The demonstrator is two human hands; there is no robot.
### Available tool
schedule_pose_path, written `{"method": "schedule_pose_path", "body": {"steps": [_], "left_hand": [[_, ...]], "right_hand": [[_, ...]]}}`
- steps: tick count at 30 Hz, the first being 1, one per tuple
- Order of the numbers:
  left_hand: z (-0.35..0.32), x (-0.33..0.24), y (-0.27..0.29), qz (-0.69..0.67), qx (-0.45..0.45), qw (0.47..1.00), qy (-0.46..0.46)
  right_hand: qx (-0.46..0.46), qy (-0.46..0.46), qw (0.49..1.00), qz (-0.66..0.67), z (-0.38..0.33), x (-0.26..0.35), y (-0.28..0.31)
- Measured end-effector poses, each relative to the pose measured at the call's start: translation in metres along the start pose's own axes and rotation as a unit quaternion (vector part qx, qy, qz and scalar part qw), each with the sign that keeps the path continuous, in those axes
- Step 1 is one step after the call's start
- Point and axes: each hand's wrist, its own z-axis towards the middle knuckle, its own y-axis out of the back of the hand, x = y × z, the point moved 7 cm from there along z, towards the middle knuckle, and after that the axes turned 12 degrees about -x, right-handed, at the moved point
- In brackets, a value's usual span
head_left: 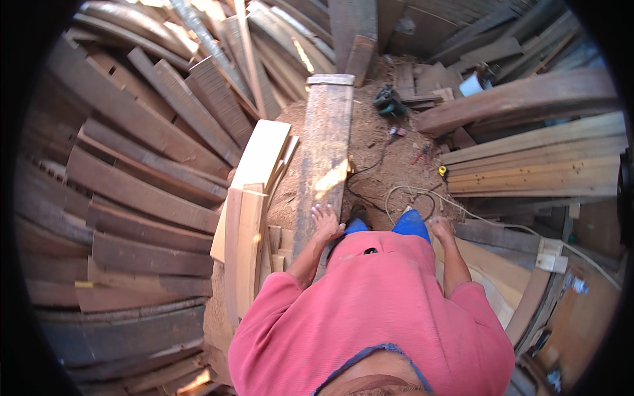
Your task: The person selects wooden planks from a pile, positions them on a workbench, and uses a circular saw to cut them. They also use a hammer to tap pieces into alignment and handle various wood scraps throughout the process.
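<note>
Left hand [326, 221] flat, fingers spread, on long weathered plank [323, 155]; likely heavy, stiff, best gripped at edges. Right hand [440, 228] hangs loose, seemingly empty.

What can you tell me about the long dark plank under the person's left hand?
The long plank looks like weathered, grey-brown wood, rough and dusty, with a patch of sunlight near its middle. It lies flat and runs away from the person over the sawdust-covered ground, ending in a pale, squarely cut end. The left hand rests on its near part with fingers spread. Paler boards lie along its left side; whether they touch it is unclear.
</note>
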Motion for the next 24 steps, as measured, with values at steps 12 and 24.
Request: {"method": "schedule_pose_path", "body": {"steps": [12,24], "left_hand": [[0.001,-0.010,0.001,-0.052,-0.039,0.998,0.025],[0.013,-0.022,0.026,-0.174,-0.005,0.940,0.294]], "right_hand": [[0.062,0.055,0.996,-0.029,0.091,0.051,0.018],[0.283,0.146,0.948,-0.024,0.283,0.205,-0.025]]}}
